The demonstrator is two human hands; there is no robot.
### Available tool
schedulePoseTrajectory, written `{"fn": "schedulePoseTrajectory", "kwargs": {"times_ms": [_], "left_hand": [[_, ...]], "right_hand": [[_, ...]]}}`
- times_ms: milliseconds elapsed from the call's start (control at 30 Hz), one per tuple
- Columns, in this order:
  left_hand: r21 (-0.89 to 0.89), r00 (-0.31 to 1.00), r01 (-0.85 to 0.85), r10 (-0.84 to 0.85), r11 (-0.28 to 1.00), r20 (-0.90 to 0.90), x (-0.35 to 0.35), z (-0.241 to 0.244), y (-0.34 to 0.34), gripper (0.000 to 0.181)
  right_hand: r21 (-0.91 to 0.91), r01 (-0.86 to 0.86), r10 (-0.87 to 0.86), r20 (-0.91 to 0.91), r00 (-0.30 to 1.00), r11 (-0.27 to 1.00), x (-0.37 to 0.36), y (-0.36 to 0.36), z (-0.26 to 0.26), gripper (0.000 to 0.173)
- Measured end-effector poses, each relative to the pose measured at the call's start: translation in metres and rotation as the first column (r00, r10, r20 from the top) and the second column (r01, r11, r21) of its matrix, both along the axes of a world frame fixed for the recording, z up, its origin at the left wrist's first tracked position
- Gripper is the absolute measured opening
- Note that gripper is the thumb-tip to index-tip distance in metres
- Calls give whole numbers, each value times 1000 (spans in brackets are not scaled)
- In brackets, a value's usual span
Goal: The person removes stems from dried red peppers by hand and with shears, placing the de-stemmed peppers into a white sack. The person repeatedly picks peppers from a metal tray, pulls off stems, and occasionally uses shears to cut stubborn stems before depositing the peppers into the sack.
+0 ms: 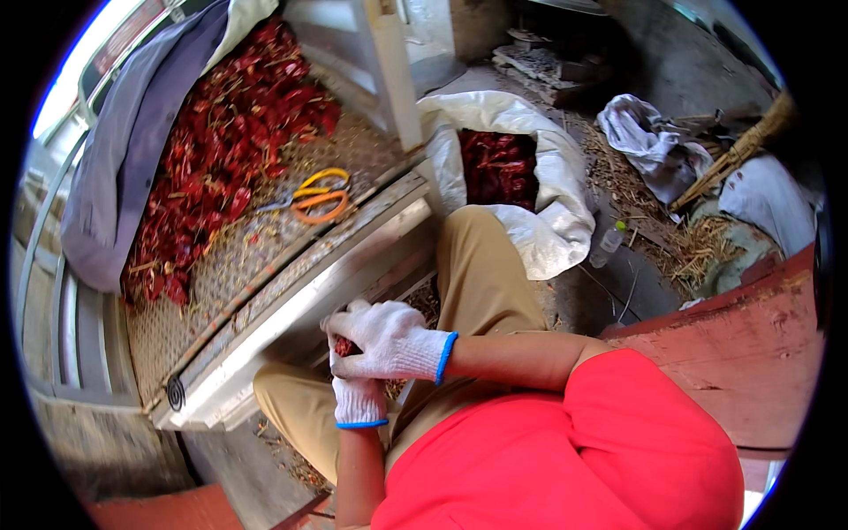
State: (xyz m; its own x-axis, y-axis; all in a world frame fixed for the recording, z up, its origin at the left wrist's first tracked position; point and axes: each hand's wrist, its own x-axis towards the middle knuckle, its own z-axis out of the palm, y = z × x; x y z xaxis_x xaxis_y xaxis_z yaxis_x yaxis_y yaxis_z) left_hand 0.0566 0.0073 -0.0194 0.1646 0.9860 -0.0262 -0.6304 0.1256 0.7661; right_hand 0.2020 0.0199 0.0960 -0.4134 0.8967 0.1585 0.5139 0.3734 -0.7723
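Note:
My hands are together above my lap, in white knit gloves with blue cuffs. My right hand [387, 334] lies over my left hand [354, 387], hiding most of its fingers. Between them shows a bit of dried red chili pepper [344, 346]; how many pods are there is hidden. Beyond my hands, a heap of dried red chilies [218, 132] is spread on a woven mat [156, 338] on a raised platform. Scissors with orange and yellow handles [321, 195] rest on the mat, apart from my hands.
Past my knee stands a white woven sack [563, 172], rolled open, with dark red chilies inside. Beside it is a plastic bottle with a green cap [607, 244]. A grey cloth [106, 192] borders the heap. The platform's wooden edge [298, 281] runs before my knees. A straw broom [735, 156] leans at right.

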Motion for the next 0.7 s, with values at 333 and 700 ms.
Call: {"fn": "schedulePoseTrajectory", "kwargs": {"times_ms": [333,700], "left_hand": [[18,980,186,-184,982,-77,57,82,-8,92],[-71,920,259,-224,963,321,37,83,-9,73]], "right_hand": [[103,134,-91,-343,935,986,88,18,9,23],[330,646,-711,132,690,688,261,123,-19,32]]}}
